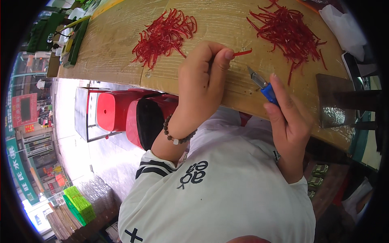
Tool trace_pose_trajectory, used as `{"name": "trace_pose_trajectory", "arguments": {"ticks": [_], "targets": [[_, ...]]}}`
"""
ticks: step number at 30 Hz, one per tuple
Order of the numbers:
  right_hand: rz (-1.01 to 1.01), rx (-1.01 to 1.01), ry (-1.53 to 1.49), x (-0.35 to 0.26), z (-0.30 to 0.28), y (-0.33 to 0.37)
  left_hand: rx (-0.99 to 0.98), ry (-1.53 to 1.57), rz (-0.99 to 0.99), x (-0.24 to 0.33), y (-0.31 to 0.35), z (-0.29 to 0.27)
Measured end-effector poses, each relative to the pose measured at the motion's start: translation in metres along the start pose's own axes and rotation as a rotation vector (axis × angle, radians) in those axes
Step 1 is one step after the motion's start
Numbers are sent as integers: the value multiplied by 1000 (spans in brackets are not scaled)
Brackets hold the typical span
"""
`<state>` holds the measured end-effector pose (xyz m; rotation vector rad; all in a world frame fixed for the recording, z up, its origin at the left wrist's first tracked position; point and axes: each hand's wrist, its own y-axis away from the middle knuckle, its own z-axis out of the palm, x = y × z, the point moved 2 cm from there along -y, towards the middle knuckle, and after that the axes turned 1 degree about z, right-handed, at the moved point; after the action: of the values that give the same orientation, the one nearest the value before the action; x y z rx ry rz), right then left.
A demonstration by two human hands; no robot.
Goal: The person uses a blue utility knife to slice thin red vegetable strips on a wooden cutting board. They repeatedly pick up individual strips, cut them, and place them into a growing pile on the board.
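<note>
My left hand [202, 79], with a dark bead bracelet [177, 139] at the wrist, pinches a thin red strip [243, 52] between thumb and forefinger. The strip's free end sticks out to the right. In my right hand [292, 121] is a craft knife [267, 90] with a blue grip, its pointed blade angled up and left, a little apart from the strip. Beyond my left hand lies a loose pile of glossy red strips [164, 36]. A second pile of similar strips [289, 34] lies at the far right.
Both hands are above a table covered in brown tape-like sheeting [109, 44]. A dark metal stand [344, 99] is at its right edge, below a white plastic bag [344, 30]. Green equipment [75, 42] stands at the far left. Red stools [111, 110] are to the left.
</note>
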<state>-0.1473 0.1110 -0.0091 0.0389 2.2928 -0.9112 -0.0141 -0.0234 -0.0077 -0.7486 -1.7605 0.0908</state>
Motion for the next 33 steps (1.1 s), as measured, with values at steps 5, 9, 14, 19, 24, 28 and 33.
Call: {"name": "trace_pose_trajectory", "arguments": {"ticks": [5,9,14,19,24,28,33], "targets": [[18,-18,21,-1,4,-4,-1,-119,175,2,7,2],[52,-56,21,-3,4,-7,16,-151,260,7,10,4],[129,-115,-50,-4,0,-11,87,-290,535,9,9,5],[247,-216,221,-10,-2,-16,159,-262,593,9,10,-3],[242,-136,19,-8,-5,-14,153,-229,385,-2,18,-8],[172,-120,-123,-4,-8,-10,120,-253,385,1,16,-6],[157,-166,-129,-6,-10,-12,76,-312,594,9,12,1]]}}
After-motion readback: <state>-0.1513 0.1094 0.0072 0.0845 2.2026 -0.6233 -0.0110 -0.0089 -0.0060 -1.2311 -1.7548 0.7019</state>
